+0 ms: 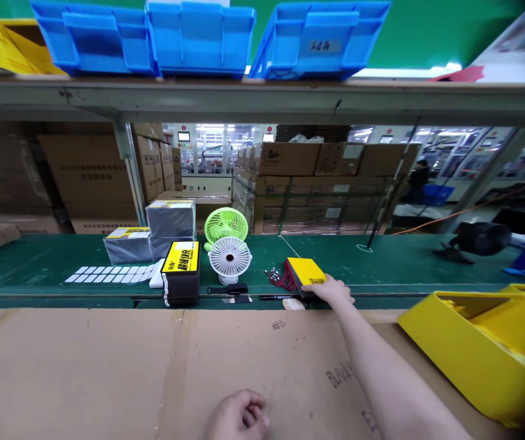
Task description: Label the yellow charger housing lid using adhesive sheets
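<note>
Yellow-topped flat box [307, 271]: lies on the green conveyor belt [381, 256], red wires [280, 278] just beside its left edge. Right hand [334, 291]: arm stretched forward, fingers laid on the box's near corner; grip not clear. Left hand [239, 417]: loosely curled, empty, resting on the cardboard-covered surface [106, 366]. Belt also carries a white fan [230, 259], a green fan [225, 225] behind it, a black box with a yellow label [181, 272], wrapped grey packs [156, 229], a row of white labels [110, 274]. Yellow bin [482, 348] at right. Blue bins [198, 36] on the overhead shelf. Stacked cartons [317, 183] beyond.
</note>
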The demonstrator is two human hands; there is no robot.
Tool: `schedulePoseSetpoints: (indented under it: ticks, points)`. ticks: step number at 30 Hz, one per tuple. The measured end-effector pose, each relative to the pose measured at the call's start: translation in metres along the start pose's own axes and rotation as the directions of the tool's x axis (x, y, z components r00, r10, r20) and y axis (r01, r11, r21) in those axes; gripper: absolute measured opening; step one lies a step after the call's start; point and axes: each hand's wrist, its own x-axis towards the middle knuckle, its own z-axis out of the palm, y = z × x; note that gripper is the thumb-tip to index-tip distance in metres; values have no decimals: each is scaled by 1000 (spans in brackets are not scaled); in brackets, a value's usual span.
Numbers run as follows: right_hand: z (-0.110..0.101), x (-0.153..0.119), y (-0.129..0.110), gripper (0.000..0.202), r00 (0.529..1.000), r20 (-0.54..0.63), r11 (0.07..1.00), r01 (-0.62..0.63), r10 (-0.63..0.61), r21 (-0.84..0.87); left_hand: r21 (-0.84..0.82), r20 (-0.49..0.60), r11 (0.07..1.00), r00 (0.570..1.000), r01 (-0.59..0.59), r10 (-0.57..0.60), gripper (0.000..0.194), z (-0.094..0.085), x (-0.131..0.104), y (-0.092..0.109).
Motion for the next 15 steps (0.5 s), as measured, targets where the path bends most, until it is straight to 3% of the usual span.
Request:
schedulePoseSetpoints:
  ticks: [7,15]
  points:
    - [-3,11,12,104,996,65,997,71,-69,-27,-12,2,1000,1000,8,-8,29,1,-3,3]
    - [-1,15,2,101,995,93,997,43,-37,-68,12,4,1000,1000,21,-21,29,-1,-3,7]
